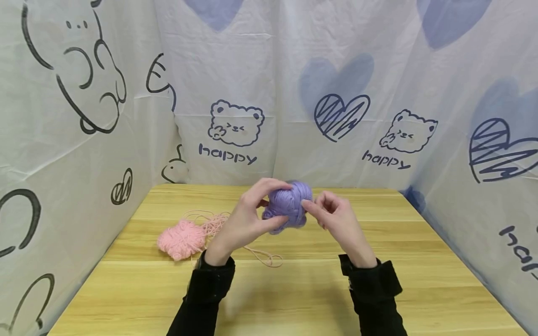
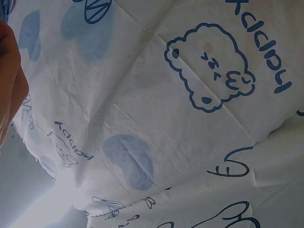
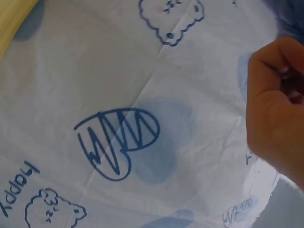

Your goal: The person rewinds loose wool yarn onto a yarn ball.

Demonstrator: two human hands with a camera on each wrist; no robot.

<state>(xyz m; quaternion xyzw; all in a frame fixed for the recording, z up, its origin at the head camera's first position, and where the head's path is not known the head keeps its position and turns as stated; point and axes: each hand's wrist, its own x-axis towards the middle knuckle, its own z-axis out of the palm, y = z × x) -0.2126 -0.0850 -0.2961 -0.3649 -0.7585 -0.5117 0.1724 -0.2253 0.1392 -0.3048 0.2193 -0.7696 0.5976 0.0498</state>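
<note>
Above the table, a ball of purple yarn [image 1: 290, 201] is held up in the head view. My left hand [image 1: 247, 215] grips it from the left, thumb at the lower front and fingers over the top. At its right side my right hand [image 1: 339, 221] has its thumb and curled fingers pinched against the wound yarn; whether a loose strand lies between them is too small to tell. The left wrist view catches only an edge of the left hand [image 2: 10, 85]. In the right wrist view, the right hand [image 3: 278, 104] shows curled fingers below a blurred bit of purple yarn [image 3: 290, 19].
A pink yarn ball [image 1: 182, 240] lies on the wooden table [image 1: 294, 298] to the left. Its loose tangled strands [image 1: 215, 224] trail behind the left wrist, and a loop [image 1: 269, 260] reaches toward the middle. White printed cloth [image 1: 290, 93] encloses the back and sides.
</note>
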